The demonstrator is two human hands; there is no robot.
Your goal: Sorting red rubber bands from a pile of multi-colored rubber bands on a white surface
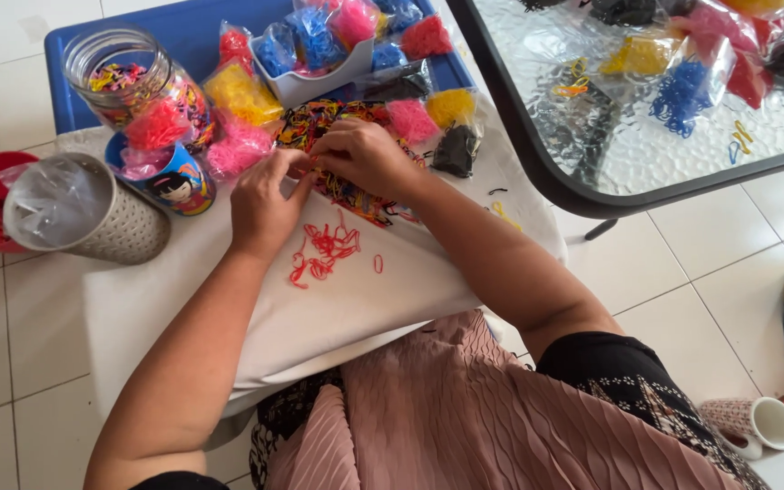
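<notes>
White cloth [256,318] drapes the lap over pale floor tiles, and on it the mixed heap of tiny rubber bands [338,150] lies just ahead of both hands, left hand [265,204] and right hand [369,159] knuckles-up, fingertips seemingly pinched on bands, with sorted red bands [324,249] nearer.

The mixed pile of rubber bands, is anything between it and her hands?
Nothing visible. Both the left hand and the right hand rest directly on the mixed pile of rubber bands.
</notes>
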